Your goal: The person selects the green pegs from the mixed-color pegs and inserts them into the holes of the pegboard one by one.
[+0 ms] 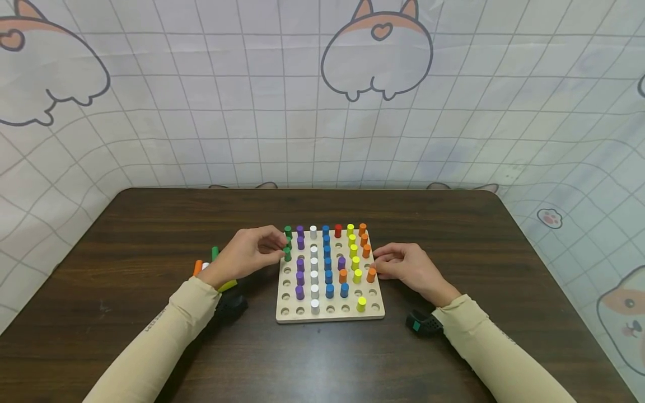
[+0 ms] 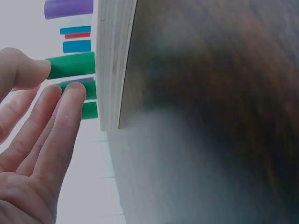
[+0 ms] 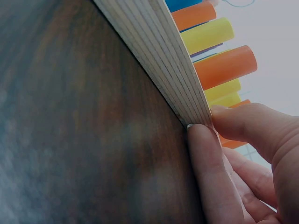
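Observation:
A square wooden pegboard (image 1: 322, 318) lies on the table with columns of coloured pegs standing in its holes. My left hand (image 1: 254, 252) is at its left edge by the green pegs. In the left wrist view the thumb touches the free end of the nearest green peg (image 2: 72, 65), and the extended fingers (image 2: 70, 112) lie beside the green pegs behind it. At the right edge my right hand (image 1: 408, 268) holds the board, thumb on the upper rim and a finger against the side, close to an orange peg (image 3: 226, 67).
Loose pegs lie left of the board, partly behind the left wrist: an orange one (image 1: 198, 267), a green one (image 1: 215, 253), a white one and a yellow one (image 1: 228, 285). The dark wooden table (image 1: 322, 364) ends at a patterned cloth backdrop (image 1: 322, 140).

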`<state>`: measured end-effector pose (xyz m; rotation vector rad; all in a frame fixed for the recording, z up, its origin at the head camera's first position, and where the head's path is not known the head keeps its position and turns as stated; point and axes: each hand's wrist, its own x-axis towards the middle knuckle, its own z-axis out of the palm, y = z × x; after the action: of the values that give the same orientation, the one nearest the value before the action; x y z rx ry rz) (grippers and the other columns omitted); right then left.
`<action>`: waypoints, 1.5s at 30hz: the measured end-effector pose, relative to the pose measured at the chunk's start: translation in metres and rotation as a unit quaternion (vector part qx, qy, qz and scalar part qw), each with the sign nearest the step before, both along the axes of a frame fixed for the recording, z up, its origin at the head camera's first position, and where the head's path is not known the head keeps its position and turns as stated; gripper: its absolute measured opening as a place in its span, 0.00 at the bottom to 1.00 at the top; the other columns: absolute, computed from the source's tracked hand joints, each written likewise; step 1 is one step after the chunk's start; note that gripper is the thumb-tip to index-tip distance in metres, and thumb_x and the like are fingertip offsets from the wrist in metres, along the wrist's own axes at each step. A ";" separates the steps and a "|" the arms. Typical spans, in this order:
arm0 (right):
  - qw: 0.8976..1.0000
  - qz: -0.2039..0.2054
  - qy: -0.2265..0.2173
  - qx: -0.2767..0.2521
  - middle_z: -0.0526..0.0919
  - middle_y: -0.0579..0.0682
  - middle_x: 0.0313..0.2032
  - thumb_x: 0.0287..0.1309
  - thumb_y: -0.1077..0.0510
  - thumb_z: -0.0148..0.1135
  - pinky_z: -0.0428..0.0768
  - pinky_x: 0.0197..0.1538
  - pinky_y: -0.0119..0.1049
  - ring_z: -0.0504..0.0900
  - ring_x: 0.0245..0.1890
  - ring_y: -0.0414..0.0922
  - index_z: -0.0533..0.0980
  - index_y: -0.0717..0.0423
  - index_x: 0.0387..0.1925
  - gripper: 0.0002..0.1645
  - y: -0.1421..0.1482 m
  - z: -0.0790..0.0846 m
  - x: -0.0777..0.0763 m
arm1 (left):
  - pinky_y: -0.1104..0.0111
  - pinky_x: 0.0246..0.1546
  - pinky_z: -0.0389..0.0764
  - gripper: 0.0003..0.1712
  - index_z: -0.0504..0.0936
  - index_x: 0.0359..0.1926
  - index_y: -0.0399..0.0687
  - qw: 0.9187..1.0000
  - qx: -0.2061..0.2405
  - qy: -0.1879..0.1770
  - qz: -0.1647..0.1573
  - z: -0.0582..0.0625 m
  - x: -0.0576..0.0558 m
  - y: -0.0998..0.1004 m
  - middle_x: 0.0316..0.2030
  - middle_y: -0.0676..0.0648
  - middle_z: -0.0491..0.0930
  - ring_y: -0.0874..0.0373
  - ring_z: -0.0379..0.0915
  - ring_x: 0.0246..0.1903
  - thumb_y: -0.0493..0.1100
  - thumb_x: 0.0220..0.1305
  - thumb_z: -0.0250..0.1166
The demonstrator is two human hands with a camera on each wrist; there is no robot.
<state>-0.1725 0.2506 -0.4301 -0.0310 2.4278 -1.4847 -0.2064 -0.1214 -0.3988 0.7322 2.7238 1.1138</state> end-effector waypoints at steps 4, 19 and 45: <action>1.000 0.001 -0.001 -0.003 0.91 0.55 0.47 0.64 0.52 0.71 0.90 0.50 0.39 0.91 0.41 0.42 0.80 0.59 0.57 0.24 0.000 0.001 0.000 | 0.59 0.53 0.89 0.12 0.83 0.48 0.49 1.000 0.000 0.000 0.005 0.003 0.000 -0.006 0.44 0.50 0.87 0.57 0.86 0.45 0.40 0.65 0.73; 1.000 -0.001 0.000 -0.005 0.90 0.57 0.49 0.64 0.51 0.71 0.90 0.50 0.39 0.91 0.42 0.41 0.80 0.60 0.57 0.25 0.000 -0.001 0.000 | 0.60 0.52 0.88 0.13 0.84 0.52 0.45 1.000 -0.026 0.009 0.014 0.016 0.000 -0.048 0.47 0.48 0.87 0.56 0.86 0.47 0.40 0.68 0.70; 1.000 0.005 -0.001 -0.017 0.90 0.57 0.50 0.65 0.52 0.70 0.90 0.50 0.39 0.91 0.43 0.41 0.79 0.61 0.58 0.25 0.001 -0.001 0.001 | 0.56 0.48 0.88 0.16 0.84 0.53 0.40 0.992 -0.105 0.025 0.063 0.018 -0.008 -0.115 0.48 0.42 0.89 0.48 0.87 0.48 0.39 0.66 0.71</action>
<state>-0.1720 0.2516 -0.4312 -0.0499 2.3963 -1.5215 -0.2149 -0.2362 -0.3805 0.5717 2.9072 0.8213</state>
